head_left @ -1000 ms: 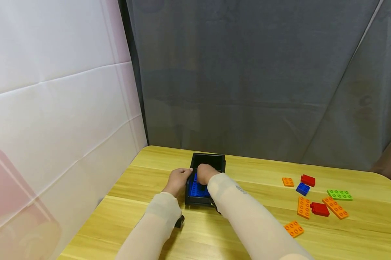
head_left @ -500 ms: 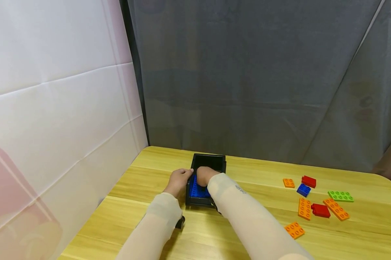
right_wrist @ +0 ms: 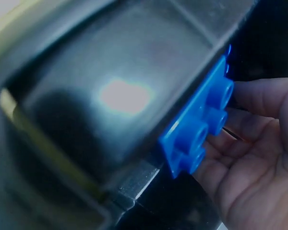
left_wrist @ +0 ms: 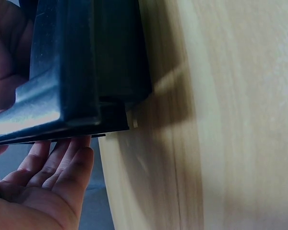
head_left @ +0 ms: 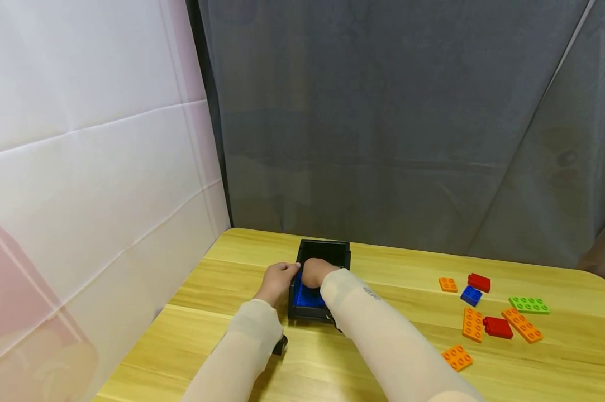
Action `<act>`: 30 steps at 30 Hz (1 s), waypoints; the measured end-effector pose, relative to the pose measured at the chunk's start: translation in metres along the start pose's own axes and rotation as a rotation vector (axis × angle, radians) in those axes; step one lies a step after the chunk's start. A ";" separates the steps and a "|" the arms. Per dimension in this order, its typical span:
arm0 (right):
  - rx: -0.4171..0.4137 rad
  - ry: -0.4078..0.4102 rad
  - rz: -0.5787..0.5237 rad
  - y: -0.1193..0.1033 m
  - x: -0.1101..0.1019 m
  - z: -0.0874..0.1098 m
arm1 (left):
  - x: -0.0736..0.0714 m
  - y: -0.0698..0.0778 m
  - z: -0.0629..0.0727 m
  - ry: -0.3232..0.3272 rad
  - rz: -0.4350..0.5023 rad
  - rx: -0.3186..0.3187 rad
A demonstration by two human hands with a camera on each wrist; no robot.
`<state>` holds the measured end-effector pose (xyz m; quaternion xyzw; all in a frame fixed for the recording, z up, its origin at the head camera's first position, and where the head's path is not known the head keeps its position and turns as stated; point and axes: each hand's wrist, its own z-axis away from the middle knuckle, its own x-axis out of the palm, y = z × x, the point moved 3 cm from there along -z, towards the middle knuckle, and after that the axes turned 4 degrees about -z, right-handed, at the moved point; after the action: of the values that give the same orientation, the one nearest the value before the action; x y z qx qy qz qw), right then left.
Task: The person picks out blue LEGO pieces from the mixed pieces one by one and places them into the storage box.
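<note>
A black plastic bin stands on the wooden table, with blue studded building bricks lying inside. My left hand grips the bin's left side, thumb at the rim and fingers beneath its edge in the left wrist view. Down inside the bin, my right hand holds a blue building brick between thumb and fingers. In the right wrist view that brick is tilted beside the bin's dark wall. From the head view, the right hand's fingertips are hidden.
Loose bricks lie to the right: orange ones, red ones, a small blue one and a green one. A grey curtain hangs behind the table; a pale cloth wall rises at the left.
The right hand has shifted slightly left within the bin, covering more of the blue bricks. The left hand stays on the bin's side, and the loose bricks lie as before.
</note>
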<state>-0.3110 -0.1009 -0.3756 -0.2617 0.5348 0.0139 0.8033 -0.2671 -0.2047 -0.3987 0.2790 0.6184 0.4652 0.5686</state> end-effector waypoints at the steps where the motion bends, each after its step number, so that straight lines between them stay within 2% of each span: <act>1: 0.002 0.004 0.000 0.000 0.000 -0.001 | 0.000 0.000 0.000 -0.003 0.001 -0.006; 7: 0.006 0.026 0.005 0.000 -0.003 0.000 | 0.001 0.000 -0.001 -0.008 0.021 -0.009; 16: -0.051 0.097 0.008 -0.001 -0.015 0.003 | -0.001 -0.004 -0.007 -0.011 0.092 -0.007; 19: -0.067 0.120 -0.003 0.001 -0.019 0.006 | -0.001 -0.004 -0.007 -0.014 0.083 0.001; 24: -0.124 0.176 -0.061 0.007 -0.029 0.014 | -0.001 -0.004 -0.008 -0.010 0.060 -0.004; 30: -0.176 0.238 -0.118 0.022 -0.044 0.024 | 0.001 -0.003 -0.009 -0.022 0.084 -0.043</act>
<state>-0.3160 -0.0599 -0.3396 -0.3620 0.6066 -0.0176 0.7076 -0.2753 -0.2070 -0.4029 0.2974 0.5897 0.4990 0.5611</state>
